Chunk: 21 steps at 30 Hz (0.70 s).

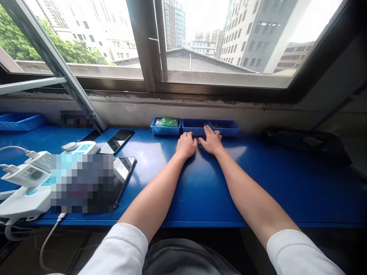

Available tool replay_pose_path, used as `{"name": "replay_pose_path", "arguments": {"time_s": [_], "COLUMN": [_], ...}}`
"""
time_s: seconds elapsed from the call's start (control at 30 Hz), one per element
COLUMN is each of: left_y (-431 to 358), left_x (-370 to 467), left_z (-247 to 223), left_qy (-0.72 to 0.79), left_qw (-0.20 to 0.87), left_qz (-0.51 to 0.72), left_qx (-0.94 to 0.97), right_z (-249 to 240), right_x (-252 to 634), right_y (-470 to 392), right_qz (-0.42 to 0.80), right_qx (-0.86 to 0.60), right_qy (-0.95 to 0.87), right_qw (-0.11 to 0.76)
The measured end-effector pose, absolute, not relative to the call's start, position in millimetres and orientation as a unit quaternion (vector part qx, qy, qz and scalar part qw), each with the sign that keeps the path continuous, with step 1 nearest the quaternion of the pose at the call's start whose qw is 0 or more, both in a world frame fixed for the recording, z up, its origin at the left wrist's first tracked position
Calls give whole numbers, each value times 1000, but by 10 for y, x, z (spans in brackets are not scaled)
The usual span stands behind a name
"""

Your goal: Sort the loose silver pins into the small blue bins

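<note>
Both my hands are at the far side of the blue table, on either side of a small heap of thin, dark metal pieces (pixel 198 141) too small to name. My left hand (pixel 187 146) rests left of the heap, fingers bent but apart, its thumb by the pieces. On the right, my right hand (pixel 212 141) has its fingers spread, with the thumb at the heap and fingertips at the front of the bins. The middle blue bin (pixel 189 130) stands directly behind the heap. Some thin metal pieces lie in the right blue bin (pixel 232 131), partly hidden by my right hand.
The left blue bin (pixel 164 131) contains green-and-clear plastic packets (pixel 166 122). At left lie a phone (pixel 122 138), a tablet (pixel 126 173) and a white power strip (pixel 25 200) with chargers and cables. A black object (pixel 306 143) lies at right. The window wall stands behind.
</note>
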<state>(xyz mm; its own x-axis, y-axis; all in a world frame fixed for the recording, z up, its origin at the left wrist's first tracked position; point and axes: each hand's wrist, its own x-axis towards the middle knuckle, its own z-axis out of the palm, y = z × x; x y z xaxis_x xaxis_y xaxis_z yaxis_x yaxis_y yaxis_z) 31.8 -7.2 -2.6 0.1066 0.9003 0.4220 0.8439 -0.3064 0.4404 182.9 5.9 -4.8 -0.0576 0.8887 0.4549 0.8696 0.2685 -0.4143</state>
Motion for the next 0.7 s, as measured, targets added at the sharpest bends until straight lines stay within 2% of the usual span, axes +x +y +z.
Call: {"name": "replay_pose_path", "arguments": {"time_s": [0.2, 0.4, 0.6, 0.7], "left_y": [-74, -19, -36, -67], "left_x": [319, 290, 279, 278], "left_z": [-40, -79, -53, -35], "left_qy": [587, 577, 540, 521], "left_qw": [46, 56, 52, 33], "left_qz": [311, 287, 247, 231], "left_qx": [746, 762, 803, 821], "right_z": [-138, -39, -73, -112], "right_x": [1851, 1826, 1832, 1839], "right_y": [125, 28, -5, 20], "right_qz": [26, -20, 23, 33], "right_qx": [-596, -550, -557, -560], "right_qy": [-726, -737, -778, -783], "right_qw": [343, 393, 291, 270]}}
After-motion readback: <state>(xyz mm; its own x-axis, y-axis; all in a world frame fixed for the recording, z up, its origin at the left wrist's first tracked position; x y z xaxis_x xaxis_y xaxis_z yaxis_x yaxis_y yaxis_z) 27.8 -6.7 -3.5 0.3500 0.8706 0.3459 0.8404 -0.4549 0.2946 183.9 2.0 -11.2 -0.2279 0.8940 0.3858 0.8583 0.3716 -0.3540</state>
